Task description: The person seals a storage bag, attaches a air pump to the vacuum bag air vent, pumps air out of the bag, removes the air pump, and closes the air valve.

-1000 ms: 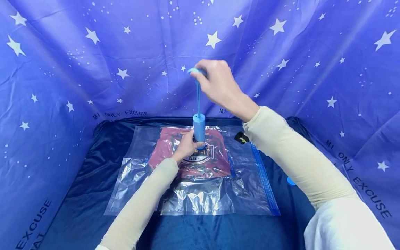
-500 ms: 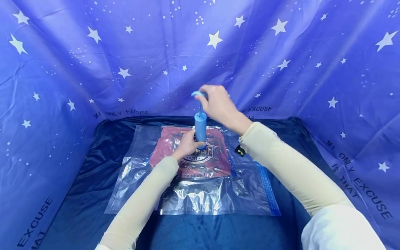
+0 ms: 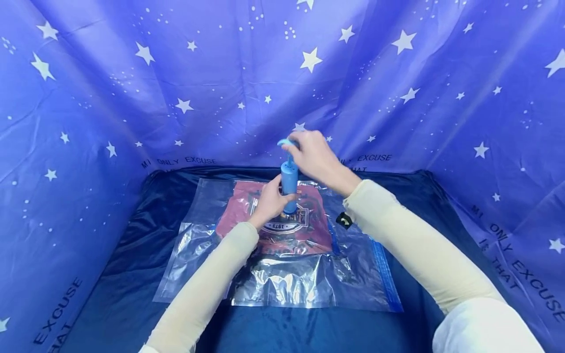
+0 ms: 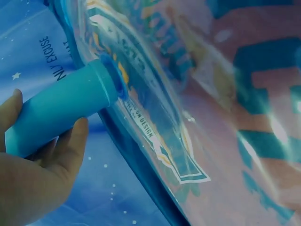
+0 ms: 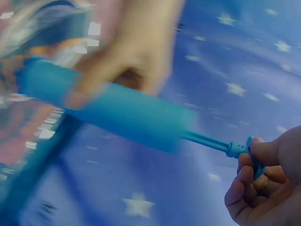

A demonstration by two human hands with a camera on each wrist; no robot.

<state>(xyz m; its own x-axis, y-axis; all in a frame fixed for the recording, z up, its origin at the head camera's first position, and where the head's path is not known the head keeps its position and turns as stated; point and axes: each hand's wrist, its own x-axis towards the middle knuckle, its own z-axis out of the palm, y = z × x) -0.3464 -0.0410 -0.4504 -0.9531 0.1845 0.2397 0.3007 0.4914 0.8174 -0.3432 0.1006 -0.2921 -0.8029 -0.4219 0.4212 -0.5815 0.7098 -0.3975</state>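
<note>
A blue hand pump (image 3: 289, 182) stands nearly upright on a clear plastic storage bag (image 3: 287, 284). My left hand (image 3: 268, 202) grips the lower barrel, thumb and fingers around it. In the left wrist view the pump's end meets a blue round fitting (image 4: 118, 77) on the bag. Above, my right hand (image 3: 314, 156) holds the light-blue handle (image 5: 256, 162), fingers curled over it. A short length of the thin rod (image 5: 204, 140) shows between handle and barrel. Inside the bag lies a folded reddish-pink garment (image 3: 295, 240) with a printed "1973" emblem.
The bag's blue zip edge (image 3: 386, 274) runs along its right side. A small black item (image 3: 344, 220) is near my right sleeve. Dark blue cloth (image 3: 265, 328) covers the table. Purple-blue star-printed curtains (image 3: 243, 63) surround it at back and sides.
My right hand has come down with the handle, sliding most of the rod into the barrel. My left hand keeps its grip on the pump. The head view has shifted slightly.
</note>
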